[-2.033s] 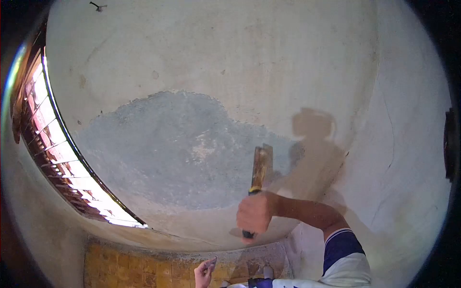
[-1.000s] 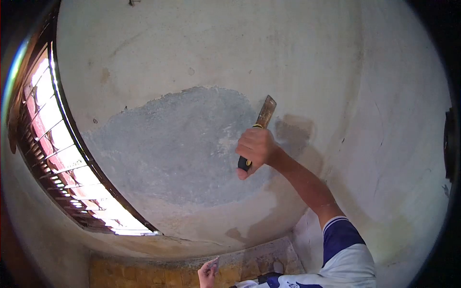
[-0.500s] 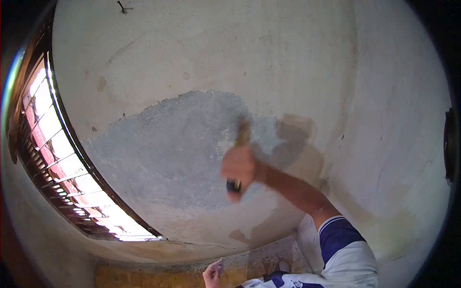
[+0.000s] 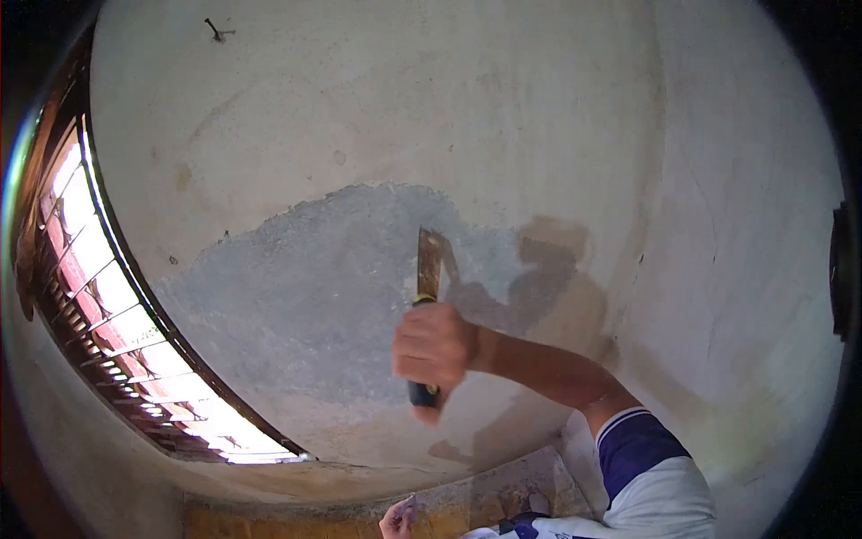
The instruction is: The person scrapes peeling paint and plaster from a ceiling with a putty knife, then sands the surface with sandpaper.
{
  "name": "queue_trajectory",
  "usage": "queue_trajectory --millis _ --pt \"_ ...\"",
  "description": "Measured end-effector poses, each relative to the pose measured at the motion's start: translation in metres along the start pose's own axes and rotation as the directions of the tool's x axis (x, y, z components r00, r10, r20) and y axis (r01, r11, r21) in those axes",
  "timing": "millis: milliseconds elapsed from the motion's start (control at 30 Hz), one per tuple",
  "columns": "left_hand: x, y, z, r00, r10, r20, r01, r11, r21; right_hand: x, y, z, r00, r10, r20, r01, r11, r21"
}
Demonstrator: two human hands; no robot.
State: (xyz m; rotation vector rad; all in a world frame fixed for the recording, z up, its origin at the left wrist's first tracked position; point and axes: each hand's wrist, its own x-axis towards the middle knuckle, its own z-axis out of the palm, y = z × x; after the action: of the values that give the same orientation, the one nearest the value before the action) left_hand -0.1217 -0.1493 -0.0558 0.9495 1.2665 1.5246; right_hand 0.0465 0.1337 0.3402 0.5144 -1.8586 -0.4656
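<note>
My right hand [image 4: 429,346] is wrapped around the dark handle of a scraper [image 4: 429,262]. Its rusty, flat blade points upward, with the tip over a rough grey patch [image 4: 314,278] on the wall where the pale paint is gone. A ragged paint edge runs along the top of this patch. Low in the view, near my body, my left hand [image 4: 396,519] is closed with its fingers pinched together. A small pale bit shows at its fingertips, and I cannot tell what it is.
A barred window [image 4: 126,332] lets in bright light on the left. From the upper wall [image 4: 503,108] sticks a nail [image 4: 214,30]. A second wall [image 4: 736,225] meets it on the right, with a dark object [image 4: 841,269] at its far edge. Below is a yellowish floor area [image 4: 269,519].
My right hand has moved down and slightly left with the scraper, whose blade now shows sharply. The left hand stays low, a little lower in view. The view has shifted slightly.
</note>
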Motion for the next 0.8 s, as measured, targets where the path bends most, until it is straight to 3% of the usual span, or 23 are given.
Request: queue_trajectory --millis 100,200,267,300,367,400,533,567,667,767,800 --pt "0.001 -0.024 -0.014 1.000 -0.018 0.026 0.017 1.000 0.009 0.000 0.015 -0.007 0.989 0.107 0.102 -0.090 0.984 -0.155" --pt "0.005 -0.019 -0.007 0.998 0.054 0.020 -0.056 0.992 0.113 0.013 -0.005 0.003 0.993 0.116 -0.005 -0.116 0.993 -0.033" --pt "0.005 0.008 0.006 0.997 0.080 0.006 -0.080 0.986 0.145 0.017 -0.012 0.010 0.999 0.038 0.018 -0.039 0.999 0.035" --pt "0.006 0.007 0.004 1.000 0.020 0.011 -0.022 0.992 0.123 0.016 -0.014 0.013 1.000 0.007 0.025 -0.009 0.998 0.070" --pt "0.002 0.001 0.000 0.994 -0.108 0.023 0.106 0.991 0.079 0.012 0.007 0.004 0.997 0.073 -0.008 -0.073 0.994 -0.082" --pt "0.001 0.003 0.003 0.997 -0.070 0.009 0.069 0.994 0.081 0.013 0.015 0.000 0.995 0.097 -0.021 -0.099 0.983 -0.155" --pt "0.002 0.002 0.002 1.000 0.004 0.023 -0.007 0.992 0.128 0.034 -0.033 0.018 0.999 -0.034 -0.003 0.034 0.998 0.059" --pt "0.002 -0.002 -0.002 0.999 -0.001 0.042 -0.005 0.989 0.150 0.030 -0.026 0.019 0.997 -0.076 0.017 0.076 0.997 0.014" --pt "0.001 -0.015 -0.011 0.994 -0.092 0.051 0.089 0.994 0.057 0.010 0.023 0.006 0.997 0.077 0.027 -0.069 0.970 -0.235" --pt "0.000 -0.011 -0.007 0.993 -0.113 0.025 0.114 0.994 -0.003 0.032 -0.015 0.014 0.998 0.058 0.017 -0.057 0.996 -0.062" --pt "0.002 -0.005 -0.002 0.999 -0.031 0.013 0.031 0.999 0.037 0.041 -0.027 0.015 0.999 0.032 0.024 -0.033 0.999 0.008"
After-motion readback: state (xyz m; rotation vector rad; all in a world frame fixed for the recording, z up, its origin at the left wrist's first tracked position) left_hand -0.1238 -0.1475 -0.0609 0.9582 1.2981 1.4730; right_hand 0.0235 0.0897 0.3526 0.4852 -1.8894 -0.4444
